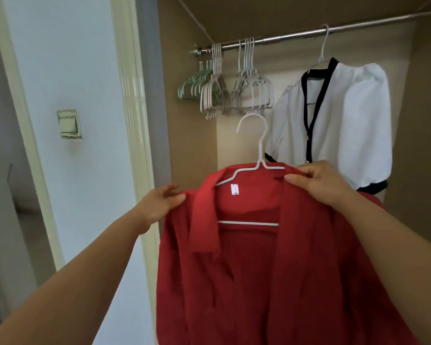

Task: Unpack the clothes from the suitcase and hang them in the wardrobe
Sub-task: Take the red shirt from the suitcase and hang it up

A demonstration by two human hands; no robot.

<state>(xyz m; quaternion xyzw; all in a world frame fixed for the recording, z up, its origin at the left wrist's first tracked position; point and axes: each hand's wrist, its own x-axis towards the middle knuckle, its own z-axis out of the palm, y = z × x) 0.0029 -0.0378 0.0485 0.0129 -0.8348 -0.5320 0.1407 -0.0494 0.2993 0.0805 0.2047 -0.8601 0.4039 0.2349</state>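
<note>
Wardrobe (189, 135) stood open. Red shirt (259, 282) was held up before it, below rail (284, 38). White blouse (358, 120) hung on rail at right; empty hangers (234, 95) were bunched at left. Shirt sat on white hanger (259, 155), hook off rail. Left grip (163, 202) pinched shirt shoulder; right grip (319, 183) pinched collar at hanger end.

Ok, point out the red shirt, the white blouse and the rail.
red shirt (246, 282), head view, front panel.
white blouse (366, 120), head view, puffed sleeve.
rail (289, 37), head view, bare stretch of metal.
</note>
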